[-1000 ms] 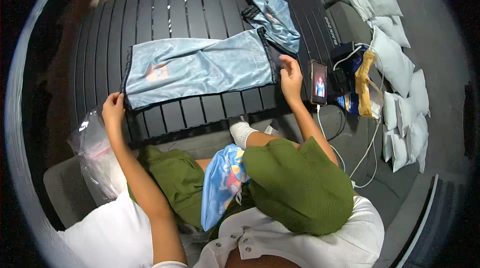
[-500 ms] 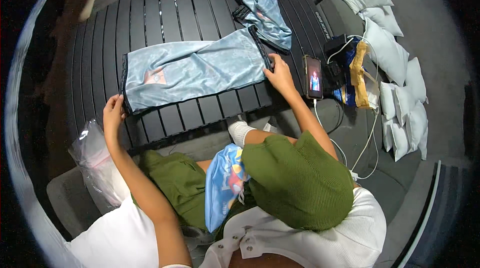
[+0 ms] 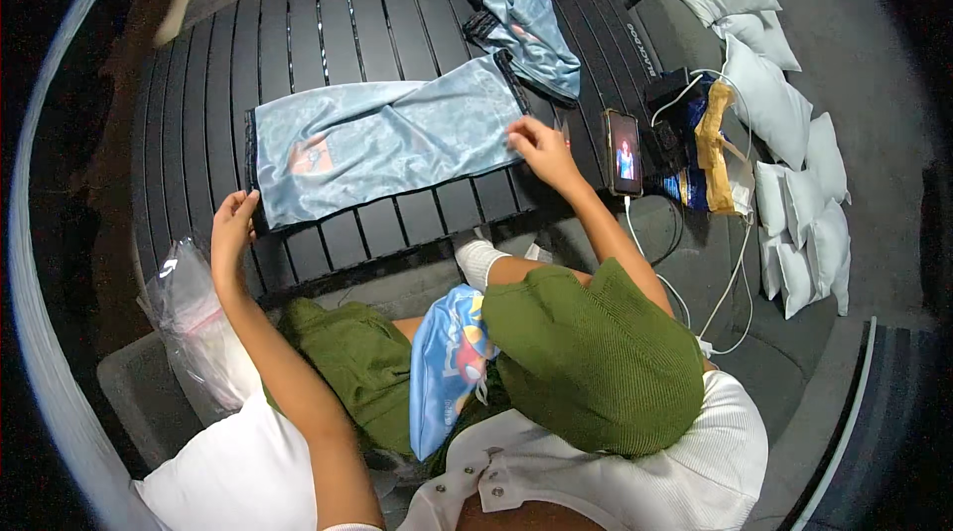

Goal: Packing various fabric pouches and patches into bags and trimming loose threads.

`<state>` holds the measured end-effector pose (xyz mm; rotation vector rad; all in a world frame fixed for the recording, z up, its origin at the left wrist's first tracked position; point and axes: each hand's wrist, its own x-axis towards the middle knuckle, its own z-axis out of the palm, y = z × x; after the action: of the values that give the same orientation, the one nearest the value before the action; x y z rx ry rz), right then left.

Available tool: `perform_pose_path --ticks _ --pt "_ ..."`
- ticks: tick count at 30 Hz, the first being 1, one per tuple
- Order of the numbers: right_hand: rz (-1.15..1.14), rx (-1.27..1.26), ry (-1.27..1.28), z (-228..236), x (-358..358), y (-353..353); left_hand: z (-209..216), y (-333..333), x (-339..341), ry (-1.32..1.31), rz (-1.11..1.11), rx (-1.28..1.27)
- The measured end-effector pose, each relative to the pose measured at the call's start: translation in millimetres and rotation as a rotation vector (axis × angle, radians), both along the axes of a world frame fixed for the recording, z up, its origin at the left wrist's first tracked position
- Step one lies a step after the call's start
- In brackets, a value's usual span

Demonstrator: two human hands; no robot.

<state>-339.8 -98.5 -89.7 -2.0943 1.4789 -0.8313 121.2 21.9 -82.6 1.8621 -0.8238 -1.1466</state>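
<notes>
In the head view, a pale blue cloth (image 3: 382, 149) with a dark trim lies flat and creased on the slatted table (image 3: 328, 15), the left hand (image 3: 234, 223) pinching its 8 o'clock corner, the right hand (image 3: 536, 146) gripping its 3 o'clock edge.

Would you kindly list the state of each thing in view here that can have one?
light blue garment: spread flat on the slatted table
second blue garment: crumpled
phone: screen lit, cable plugged in
clear plastic bag: empty-looking, crumpled
left hand: gripping the garment's corner
right hand: fingers on the garment's edge
</notes>
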Motion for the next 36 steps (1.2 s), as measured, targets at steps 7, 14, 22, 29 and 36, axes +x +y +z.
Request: perform_pose_path --ticks 7,14,22,29,36 --pt "-0.107 -0.041 -0.032 2.1 -3.6 -8.8 -4.3 0.9 3.7 0.0 -0.002 0.023" --pt "-0.231 -0.029 0.331 -3.2 -20.1 -8.8 2.1 -1.1 -2.2 0.003 -0.011 -0.006" --pt "-0.203 0.059 0.187 -4.9 -25.6 -14.7 15.5 -3.3 -10.2 -0.012 -0.051 0.072" --pt "-0.055 0.41 -0.715 22.4 -21.8 -26.9 47.9 7.2 -16.3 0.213 0.041 0.014" --pt "-0.191 0.199 -0.573 18.8 -39.6 -80.6 42.1 9.5 -8.3 0.831 0.16 -0.231"
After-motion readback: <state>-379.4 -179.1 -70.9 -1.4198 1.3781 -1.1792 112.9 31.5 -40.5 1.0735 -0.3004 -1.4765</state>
